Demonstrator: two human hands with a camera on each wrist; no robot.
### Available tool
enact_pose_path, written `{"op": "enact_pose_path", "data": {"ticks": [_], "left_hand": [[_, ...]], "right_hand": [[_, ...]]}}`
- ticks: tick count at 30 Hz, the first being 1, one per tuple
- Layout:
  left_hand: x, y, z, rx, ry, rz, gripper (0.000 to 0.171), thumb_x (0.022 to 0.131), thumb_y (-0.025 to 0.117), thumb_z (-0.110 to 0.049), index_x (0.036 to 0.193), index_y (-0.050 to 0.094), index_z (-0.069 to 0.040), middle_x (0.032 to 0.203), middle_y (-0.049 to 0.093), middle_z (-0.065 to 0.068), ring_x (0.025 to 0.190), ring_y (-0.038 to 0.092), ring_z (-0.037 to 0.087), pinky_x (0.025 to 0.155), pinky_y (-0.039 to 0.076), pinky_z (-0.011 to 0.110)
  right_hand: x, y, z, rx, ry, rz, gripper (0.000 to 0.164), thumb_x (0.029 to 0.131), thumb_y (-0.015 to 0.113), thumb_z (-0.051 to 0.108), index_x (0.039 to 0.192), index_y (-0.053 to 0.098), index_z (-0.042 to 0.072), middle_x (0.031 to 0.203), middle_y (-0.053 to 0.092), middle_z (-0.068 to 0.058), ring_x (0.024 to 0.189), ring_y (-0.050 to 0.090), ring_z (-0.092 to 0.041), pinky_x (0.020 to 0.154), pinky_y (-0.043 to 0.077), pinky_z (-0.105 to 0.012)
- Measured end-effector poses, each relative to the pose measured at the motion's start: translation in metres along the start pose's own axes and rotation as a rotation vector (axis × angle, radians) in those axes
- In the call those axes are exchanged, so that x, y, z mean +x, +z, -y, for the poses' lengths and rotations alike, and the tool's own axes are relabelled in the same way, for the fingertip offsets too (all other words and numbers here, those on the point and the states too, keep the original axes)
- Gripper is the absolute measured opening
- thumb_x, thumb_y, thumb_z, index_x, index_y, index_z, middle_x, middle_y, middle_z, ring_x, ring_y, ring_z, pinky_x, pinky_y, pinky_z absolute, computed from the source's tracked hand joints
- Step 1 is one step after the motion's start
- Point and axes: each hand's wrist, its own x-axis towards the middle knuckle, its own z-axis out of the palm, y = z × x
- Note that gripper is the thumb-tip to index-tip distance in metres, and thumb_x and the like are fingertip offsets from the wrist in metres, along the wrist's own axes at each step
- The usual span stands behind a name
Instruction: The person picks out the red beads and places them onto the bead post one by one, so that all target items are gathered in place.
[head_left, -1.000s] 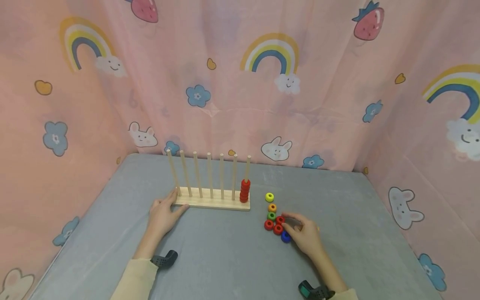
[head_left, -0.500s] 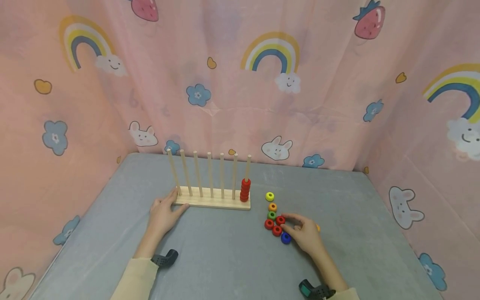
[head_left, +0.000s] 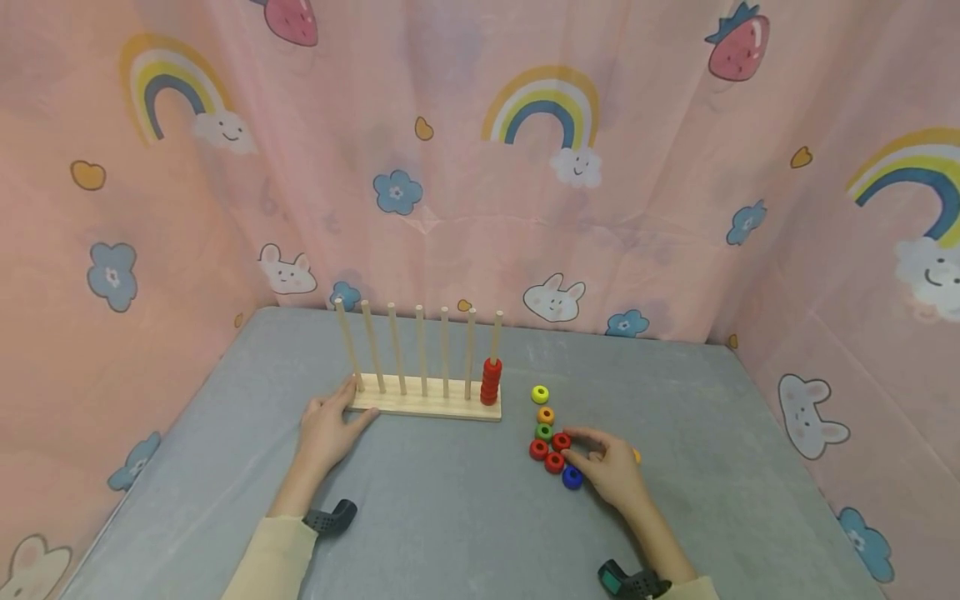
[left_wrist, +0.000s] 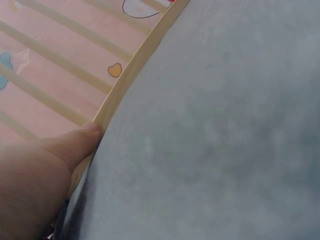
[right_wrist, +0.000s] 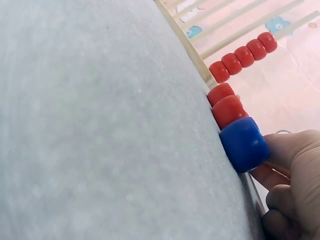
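Note:
In the head view my left hand (head_left: 327, 425) grips the left end of a wooden peg rack (head_left: 425, 407), thumb on its front edge and fingers at the end. The left wrist view shows the thumb (left_wrist: 75, 145) against that edge. Several red beads (head_left: 490, 383) are stacked on the rack's rightmost peg; the other pegs are bare. To the right of the rack, thumb and index finger of my right hand (head_left: 611, 471) pinch a red bead (head_left: 561, 442) at table level. A blue bead (right_wrist: 244, 145) hides the fingertips in the right wrist view.
Close to the pinched bead lie two red beads (head_left: 554, 462), a green bead (head_left: 543, 432) and an orange bead (head_left: 546, 415). A yellow bead (head_left: 540, 394) is farther back. Another orange bead (head_left: 637, 456) shows behind the right hand. Patterned pink cloth (head_left: 450, 208) encloses the grey table (head_left: 435, 517).
The nearest red bead and the blue bead have shifted slightly toward me. An orange bead behind the right hand shows more than before. Both hands have stayed almost in place.

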Motion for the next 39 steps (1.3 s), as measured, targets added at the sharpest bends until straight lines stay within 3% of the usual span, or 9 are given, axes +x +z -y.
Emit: {"op": "enact_pose_path", "data": {"ticks": [10,23,29,39], "left_hand": [[-0.0002,0.0005,-0.0016,-0.003,-0.008,-0.004,0.079,0.102,0.072,-0.042,0.162,0.04,-0.002,0.167,0.04,0.017,0.12,0.05,0.042,0.102,0.036,0.056],[0.0017,-0.0009,-0.0006,-0.009,-0.01,-0.003,0.079,0.102,0.072,-0.041,0.162,0.04,-0.002,0.167,0.039,0.017,0.121,0.049,0.043,0.103,0.035,0.057],[0.0002,-0.0007,0.0006,-0.009,-0.005,0.0,0.078,0.102,0.072,-0.04,0.162,0.04,-0.002,0.167,0.039,0.018,0.12,0.049,0.043,0.103,0.035,0.057],[-0.0015,-0.0011,-0.0003,-0.008,-0.01,0.01,0.079,0.102,0.072,-0.042,0.162,0.04,-0.002,0.168,0.039,0.017,0.119,0.049,0.041,0.1,0.037,0.056]], "right_hand": [[0.0028,-0.0018,0.0003,-0.056,-0.011,-0.01,0.034,0.096,0.08,0.013,0.128,0.075,0.005,0.116,0.073,-0.014,0.044,0.026,-0.004,0.043,0.029,-0.023],[0.0034,-0.0023,-0.0006,0.041,-0.002,-0.027,0.037,0.1,0.077,0.017,0.134,0.07,0.005,0.124,0.07,-0.017,0.042,0.029,-0.003,0.044,0.031,-0.023],[0.0006,-0.0007,-0.0025,0.042,-0.034,-0.06,0.037,0.099,0.077,0.016,0.134,0.069,0.004,0.131,0.07,-0.02,0.042,0.029,-0.003,0.043,0.031,-0.023],[-0.0027,0.0009,-0.0006,0.054,-0.023,-0.041,0.038,0.1,0.077,0.017,0.135,0.069,0.005,0.133,0.069,-0.02,0.042,0.031,-0.003,0.044,0.033,-0.023]]}}
